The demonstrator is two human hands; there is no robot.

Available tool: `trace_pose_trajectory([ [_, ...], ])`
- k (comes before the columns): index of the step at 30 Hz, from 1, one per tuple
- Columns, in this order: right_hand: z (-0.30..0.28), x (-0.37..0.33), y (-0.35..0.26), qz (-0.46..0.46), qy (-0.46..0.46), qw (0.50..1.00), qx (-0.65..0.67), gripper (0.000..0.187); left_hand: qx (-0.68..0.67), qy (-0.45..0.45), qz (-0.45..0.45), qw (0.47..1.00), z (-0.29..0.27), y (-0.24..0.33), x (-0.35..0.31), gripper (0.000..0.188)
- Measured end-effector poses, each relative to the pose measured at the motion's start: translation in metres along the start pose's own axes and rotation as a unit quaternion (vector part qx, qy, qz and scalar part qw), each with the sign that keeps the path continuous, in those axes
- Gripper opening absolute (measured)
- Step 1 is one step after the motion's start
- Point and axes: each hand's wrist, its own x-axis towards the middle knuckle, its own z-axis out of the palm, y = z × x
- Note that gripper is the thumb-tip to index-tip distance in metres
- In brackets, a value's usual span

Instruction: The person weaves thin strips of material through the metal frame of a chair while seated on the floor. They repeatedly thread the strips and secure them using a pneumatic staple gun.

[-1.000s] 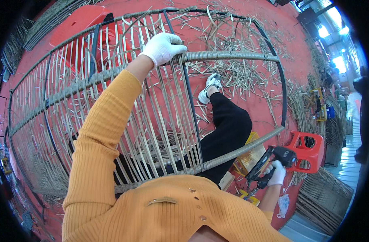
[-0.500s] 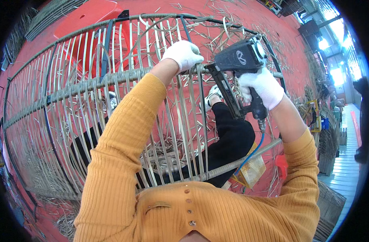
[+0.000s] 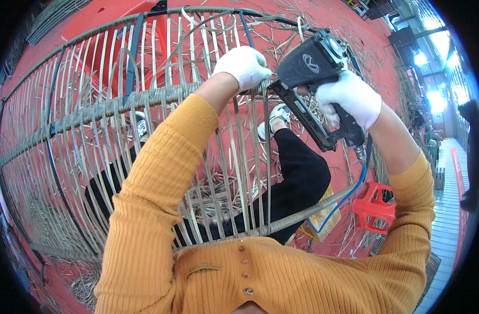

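My left hand (image 3: 242, 67), in a white knitted glove, is closed at the middle rail (image 3: 156, 97) of a large frame strung with many pale flat strips (image 3: 234, 157). Its fingertips are hidden, so what they pinch cannot be made out. In my gloved right hand (image 3: 352, 98) is a black air-powered nail gun (image 3: 308, 65), gripped round the handle. The gun's nose meets the rail just right of my left fist, and its long magazine slants down to the right. A blue air hose (image 3: 346, 196) runs from the handle's base.
The frame lies across my legs (image 3: 302, 172). Red plastic stools stand beyond it (image 3: 106, 60) and by my right elbow (image 3: 374, 206). Cut strips litter the red floor (image 3: 373, 68). A yellowish box (image 3: 326, 217) sits under the near rail.
The nail gun and my right hand have shifted slightly right and tilted. My left fist has moved a little right along the rail. More of the stool by my right elbow shows.
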Motion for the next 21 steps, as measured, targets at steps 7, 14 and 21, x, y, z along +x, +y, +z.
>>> trace_pose_trajectory([
  [7,0.000,0.001,0.013,-0.037,-0.026,0.999,-0.002,0.012,0.003,0.041,0.038,0.998,0.005,-0.001,-0.004,0.031],
  [14,0.003,-0.139,0.107,-0.066,0.189,0.963,0.182,0.015,0.109,0.128,0.067,0.984,0.008,0.007,-0.018,0.030],
  [21,0.000,-0.279,0.313,0.089,0.366,0.867,0.326,0.010,0.145,0.130,0.107,0.975,0.006,0.009,-0.026,0.029],
])
